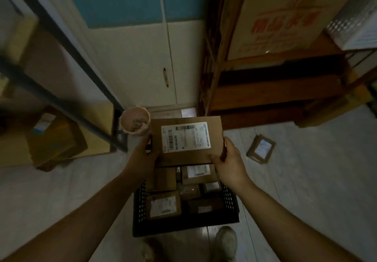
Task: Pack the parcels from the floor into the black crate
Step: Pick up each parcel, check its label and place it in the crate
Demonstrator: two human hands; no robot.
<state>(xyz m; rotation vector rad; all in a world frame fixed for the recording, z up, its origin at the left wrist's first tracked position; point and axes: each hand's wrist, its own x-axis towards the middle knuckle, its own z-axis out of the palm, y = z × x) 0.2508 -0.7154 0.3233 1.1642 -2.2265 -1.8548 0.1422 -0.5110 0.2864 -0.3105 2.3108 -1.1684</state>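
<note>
at the far left a yellowish cardboard box sits at floor level behind a dark metal rack. just right of the rack's post stands a pink tub. the left hand grips the left edge of a flat parcel, fingers curled round that edge. the parcel, white label up, is held in the air above the far end of the black crate. the crate stands on the floor between the arms and holds several packed parcels. the right hand clamps the flat parcel's near right corner, thumb on top. further right a small parcel lies on the floor, well apart from the crate. above it a large carton with red print rests on a wooden shelf.
</note>
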